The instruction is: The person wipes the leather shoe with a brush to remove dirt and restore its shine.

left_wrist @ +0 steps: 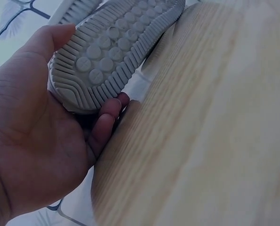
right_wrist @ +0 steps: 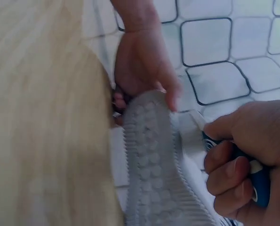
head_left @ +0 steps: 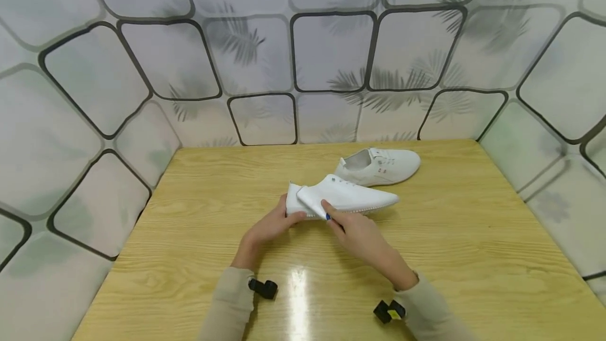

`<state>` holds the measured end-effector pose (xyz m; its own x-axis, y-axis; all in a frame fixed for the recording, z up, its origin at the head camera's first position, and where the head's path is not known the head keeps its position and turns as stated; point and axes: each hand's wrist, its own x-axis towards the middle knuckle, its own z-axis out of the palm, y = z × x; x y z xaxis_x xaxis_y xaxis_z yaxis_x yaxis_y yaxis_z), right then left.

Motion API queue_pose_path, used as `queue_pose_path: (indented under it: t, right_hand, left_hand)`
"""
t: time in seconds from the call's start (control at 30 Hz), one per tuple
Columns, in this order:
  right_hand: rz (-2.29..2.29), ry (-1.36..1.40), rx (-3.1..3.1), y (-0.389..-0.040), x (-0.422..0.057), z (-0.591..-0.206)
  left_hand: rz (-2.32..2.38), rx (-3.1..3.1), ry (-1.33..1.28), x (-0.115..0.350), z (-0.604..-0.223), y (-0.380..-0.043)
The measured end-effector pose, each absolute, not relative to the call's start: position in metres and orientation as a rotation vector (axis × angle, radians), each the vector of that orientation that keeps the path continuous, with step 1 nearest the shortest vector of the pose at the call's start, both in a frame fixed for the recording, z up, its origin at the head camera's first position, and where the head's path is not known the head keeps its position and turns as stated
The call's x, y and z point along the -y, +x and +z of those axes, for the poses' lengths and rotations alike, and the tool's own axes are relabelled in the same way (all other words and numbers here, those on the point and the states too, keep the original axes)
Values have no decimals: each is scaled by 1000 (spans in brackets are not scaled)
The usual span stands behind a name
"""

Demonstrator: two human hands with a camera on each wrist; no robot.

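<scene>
Perhaps hard brushing is risking a slip, since left fingers (left_wrist: 102, 130) are holding the white shoe (head_left: 352, 198) only by its heel (left_wrist: 73, 92) over the desk (head_left: 180, 236), while right fingers (right_wrist: 227, 175) are clasping the blue-handled brush (right_wrist: 261, 183)

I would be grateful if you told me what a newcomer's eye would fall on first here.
Probably the white shoe at the middle of the head view, its heel in the left hand, while the right hand holds a blue-handled brush at its side near the heel. Next come the second white shoe just behind it on the wooden table, and the bold dark outlines on the patterned wall beyond.
</scene>
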<state>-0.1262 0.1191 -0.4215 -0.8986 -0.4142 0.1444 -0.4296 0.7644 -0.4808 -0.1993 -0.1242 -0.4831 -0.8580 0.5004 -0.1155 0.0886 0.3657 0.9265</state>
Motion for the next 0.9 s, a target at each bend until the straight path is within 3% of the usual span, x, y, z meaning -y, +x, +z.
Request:
queue_pose_path:
  t: [0.2, 0.43, 0.63, 0.9]
  right_hand:
    - [824, 624, 2866, -127, -131, -421]
    - [919, 818, 2905, -131, -128, -424]
    - [913, 695, 2893, -132, -140, -424]
    - [910, 806, 2908, -130, -137, -419]
  left_hand:
    - [1471, -2230, 518, 122, -482, -201]
    - [1506, -2228, 499, 123, -481, -198]
    - [1499, -2224, 494, 124, -482, -197]
    - [1512, -2229, 499, 125, -481, -197]
